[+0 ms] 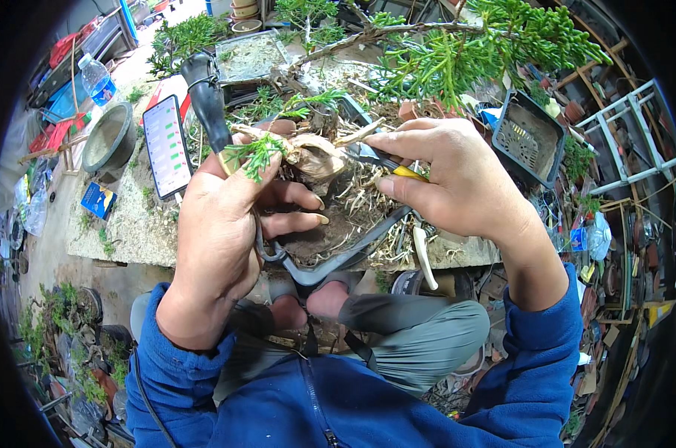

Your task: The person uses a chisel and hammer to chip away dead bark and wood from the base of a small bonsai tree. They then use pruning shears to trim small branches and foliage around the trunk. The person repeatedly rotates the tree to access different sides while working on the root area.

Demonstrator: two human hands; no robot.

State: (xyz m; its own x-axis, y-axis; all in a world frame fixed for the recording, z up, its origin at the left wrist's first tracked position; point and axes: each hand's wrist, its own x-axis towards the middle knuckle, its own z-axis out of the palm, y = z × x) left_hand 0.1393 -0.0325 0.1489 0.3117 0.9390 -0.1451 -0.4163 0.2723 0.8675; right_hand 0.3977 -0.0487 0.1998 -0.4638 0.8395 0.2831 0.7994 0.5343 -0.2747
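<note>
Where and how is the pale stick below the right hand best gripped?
Probably by its lower end, pinched between thumb and finger from the near side. The pale stick is slim, and that end appears to project past the table's near edge; its upper end lies by scraps. The right hand holds a yellow tool.

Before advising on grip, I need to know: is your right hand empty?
No, the right hand holds a slim tool showing yellow.

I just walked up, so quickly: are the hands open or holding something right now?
Left hand: closed, holding the gnarled woody piece.
Right hand: closed, holding a slim yellow-and-black tool.
</note>
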